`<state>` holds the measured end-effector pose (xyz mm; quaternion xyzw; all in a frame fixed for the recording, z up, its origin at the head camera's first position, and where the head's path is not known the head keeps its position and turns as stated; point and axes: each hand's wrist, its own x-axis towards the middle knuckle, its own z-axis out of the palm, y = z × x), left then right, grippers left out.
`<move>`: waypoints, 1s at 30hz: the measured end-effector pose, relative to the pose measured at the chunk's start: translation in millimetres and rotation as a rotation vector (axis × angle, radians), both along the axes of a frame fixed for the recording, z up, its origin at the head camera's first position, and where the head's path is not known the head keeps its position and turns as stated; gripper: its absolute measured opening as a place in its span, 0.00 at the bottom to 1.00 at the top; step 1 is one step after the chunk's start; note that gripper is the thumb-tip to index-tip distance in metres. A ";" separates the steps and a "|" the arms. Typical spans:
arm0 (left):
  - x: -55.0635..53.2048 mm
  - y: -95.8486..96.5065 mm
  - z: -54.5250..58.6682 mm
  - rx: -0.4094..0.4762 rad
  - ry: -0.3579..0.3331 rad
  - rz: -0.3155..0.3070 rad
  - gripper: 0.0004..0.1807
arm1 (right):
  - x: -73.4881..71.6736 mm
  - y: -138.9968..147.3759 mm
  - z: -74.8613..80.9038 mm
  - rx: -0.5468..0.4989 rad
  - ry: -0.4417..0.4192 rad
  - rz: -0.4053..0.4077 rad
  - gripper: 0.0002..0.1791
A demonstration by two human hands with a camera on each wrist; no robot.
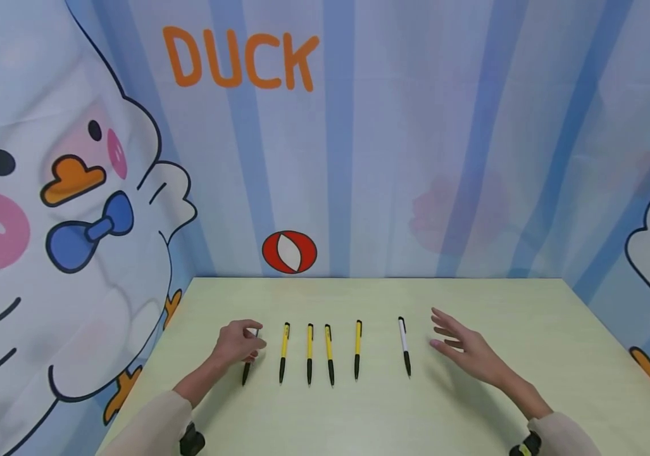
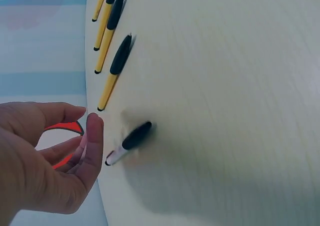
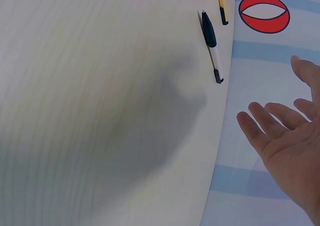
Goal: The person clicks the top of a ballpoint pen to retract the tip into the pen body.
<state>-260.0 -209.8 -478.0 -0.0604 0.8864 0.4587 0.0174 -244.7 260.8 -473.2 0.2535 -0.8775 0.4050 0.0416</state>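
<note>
Holds nothing with left grip (image 1: 239, 342), loosely parted over one white-and-black pen (image 2: 131, 141), nor right grip (image 1: 469, 356), spread near second white-and-black pen (image 1: 404, 342). Has four slim yellow-and-black pens (image 1: 310, 345) between, all six on grained bench (image 1: 359, 418) before rippled cloth (image 1: 381, 139).

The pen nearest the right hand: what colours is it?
The pen is white and black, clearest in the right wrist view.

Yellow pens (image 1: 310, 349) and white pens (image 1: 405, 345) bear black grips (image 1: 310, 372) (backdrop (image 1: 393, 126): striped blue).
</note>
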 end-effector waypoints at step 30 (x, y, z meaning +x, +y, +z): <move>-17.9 45.9 -6.7 -0.044 -0.075 -0.062 0.30 | -3.5 -3.9 -2.8 0.003 -0.049 0.027 0.35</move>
